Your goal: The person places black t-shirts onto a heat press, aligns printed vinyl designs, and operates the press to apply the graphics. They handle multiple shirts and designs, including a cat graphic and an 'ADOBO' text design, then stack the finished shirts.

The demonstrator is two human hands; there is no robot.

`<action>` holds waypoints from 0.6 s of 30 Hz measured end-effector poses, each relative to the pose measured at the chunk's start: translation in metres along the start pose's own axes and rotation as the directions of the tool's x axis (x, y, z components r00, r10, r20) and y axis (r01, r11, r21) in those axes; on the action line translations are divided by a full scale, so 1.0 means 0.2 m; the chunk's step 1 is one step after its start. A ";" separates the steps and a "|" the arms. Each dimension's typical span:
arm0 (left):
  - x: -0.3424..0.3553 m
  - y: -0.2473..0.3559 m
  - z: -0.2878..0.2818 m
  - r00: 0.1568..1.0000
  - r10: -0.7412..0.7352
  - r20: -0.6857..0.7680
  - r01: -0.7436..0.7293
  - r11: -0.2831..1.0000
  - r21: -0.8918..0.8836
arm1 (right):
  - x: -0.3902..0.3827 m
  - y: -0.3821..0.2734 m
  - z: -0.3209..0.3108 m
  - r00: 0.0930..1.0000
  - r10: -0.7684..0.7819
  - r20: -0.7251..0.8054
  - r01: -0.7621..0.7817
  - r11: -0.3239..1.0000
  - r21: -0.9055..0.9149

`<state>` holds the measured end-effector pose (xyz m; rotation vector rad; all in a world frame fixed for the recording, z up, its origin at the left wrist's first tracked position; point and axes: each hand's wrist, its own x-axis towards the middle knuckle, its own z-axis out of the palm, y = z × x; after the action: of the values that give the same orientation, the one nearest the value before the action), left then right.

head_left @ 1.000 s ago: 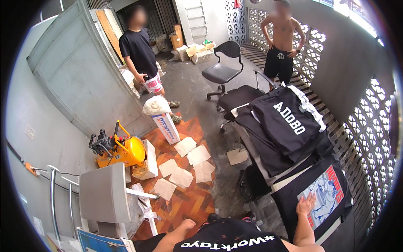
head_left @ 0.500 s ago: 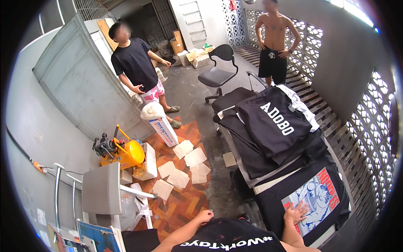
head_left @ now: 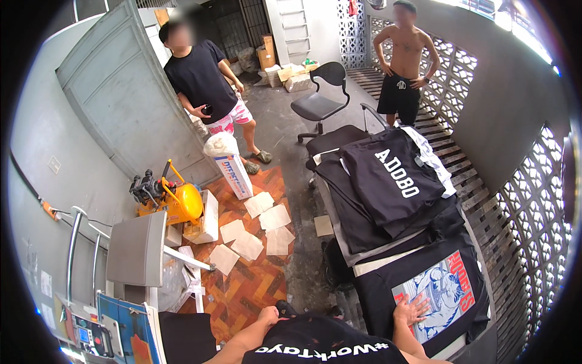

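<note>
My right hand (head_left: 412,310) lies flat on the printed picture (head_left: 439,297) of a black T-shirt (head_left: 379,291), its fingers spread. The print is blue, white and red and faces up on the table's near end. Close to my body, my left hand (head_left: 268,315) is held off the table with its fingers curled in, and nothing shows in it. Beyond the printed shirt, a heap of black shirts (head_left: 364,188) with white lettering covers the far part of the table.
A yellow air compressor (head_left: 188,202) stands left, near a white box (head_left: 234,177) and several paper sheets (head_left: 247,246) on the tiled floor. A machine with a control panel (head_left: 91,337) is at lower left. Two people (head_left: 203,82) stand beyond, near an office chair (head_left: 318,104).
The whole view has shifted slightly, with the near table and shirts now further left. My right hand stays flat on the print, and my left stays curled near my body.
</note>
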<state>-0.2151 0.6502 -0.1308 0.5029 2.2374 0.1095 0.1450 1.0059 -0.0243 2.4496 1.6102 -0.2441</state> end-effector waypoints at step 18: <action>-0.21 -0.02 -0.29 0.906 0.129 -0.403 -0.263 0.918 -0.297 | -0.08 -0.13 0.10 0.655 -0.631 -0.415 0.754 0.516 0.406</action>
<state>-0.2342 0.6352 -0.0632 0.5493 2.4558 0.7539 0.1135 0.9971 -0.0419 2.0012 2.9550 -0.6620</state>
